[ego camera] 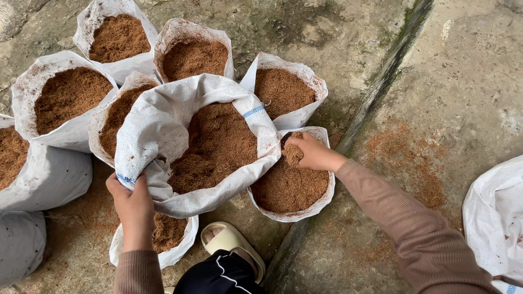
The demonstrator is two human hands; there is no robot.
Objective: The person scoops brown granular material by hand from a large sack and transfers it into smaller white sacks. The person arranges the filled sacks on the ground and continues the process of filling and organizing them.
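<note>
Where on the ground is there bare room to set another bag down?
Bare concrete lies right of the groove, up to the white sack at the right edge. Left of the groove, filled bags crowd around the big sack.

Concrete floor [348, 32], stained, w/ mossy groove [381, 81] running diagonally across it. Left of groove: cluster of small white bags [71, 136] filled w/ brown fibre, standing on floor, touching each other. One small bag [294, 218] sits right at groove. Loose brown fibre [408, 158] scattered just right of groove. Another white sack [493, 218] well right of groove, at edge.
</note>
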